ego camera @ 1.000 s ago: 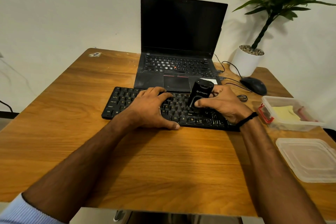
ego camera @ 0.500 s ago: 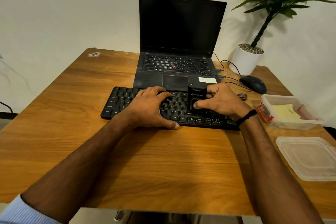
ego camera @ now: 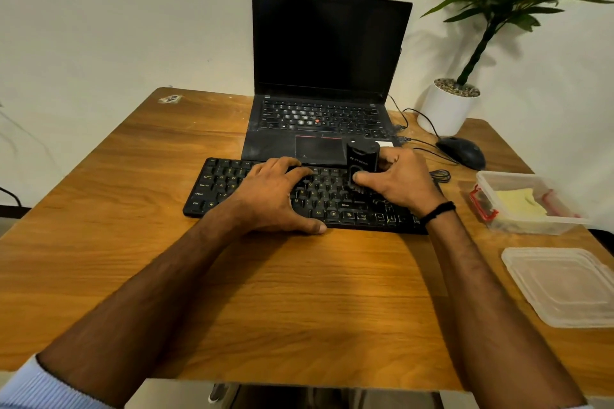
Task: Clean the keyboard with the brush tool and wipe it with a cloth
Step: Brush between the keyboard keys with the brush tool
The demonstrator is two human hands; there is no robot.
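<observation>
Head view: left hand point(ego camera: 272, 196) flat on keyboard point(ego camera: 212, 189); right hand point(ego camera: 398, 183) grips brush tool point(ego camera: 362, 159).

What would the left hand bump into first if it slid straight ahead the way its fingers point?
Most likely the laptop: the left hand lies on the keyboard with fingers aimed at its front edge. The brush tool sits just right of that line, I think.

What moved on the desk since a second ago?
The right hand tipped the brush tool from leaning to upright on the keyboard, gripping it throughout. The left hand stayed resting on the keys; nothing else moved.
</observation>
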